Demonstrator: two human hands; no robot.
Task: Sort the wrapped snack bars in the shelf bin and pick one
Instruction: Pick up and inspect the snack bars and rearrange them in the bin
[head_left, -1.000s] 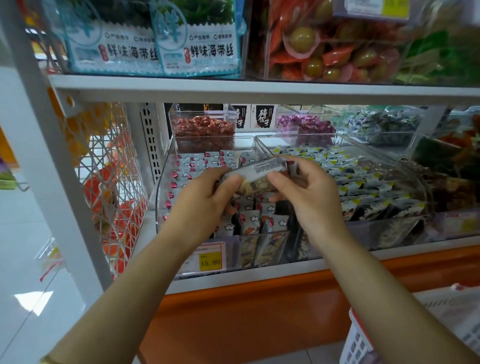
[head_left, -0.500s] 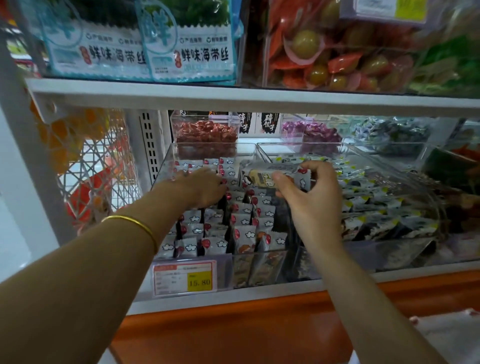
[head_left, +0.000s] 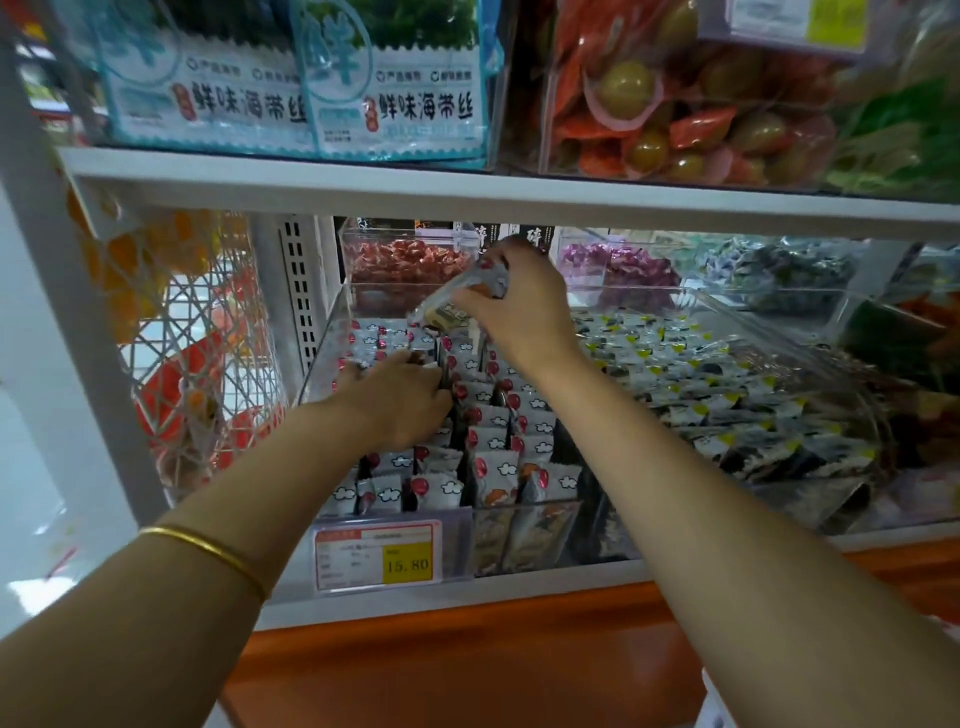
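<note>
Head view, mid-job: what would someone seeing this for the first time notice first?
The right hand draws the eye first, pinching one wrapped snack bar in the air above the back of the clear bin. Just below it, the left hand reaches down into the upright rows of white-wrapped bars, fingertips hidden among them. At the bin's front sits a price tag reading 15.80 on yellow.

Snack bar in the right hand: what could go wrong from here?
The right hand pinches the snack bar by one end above the bin; it could slip back among look-alike packets. The left hand digs into the upright rows and may topple them.
</note>
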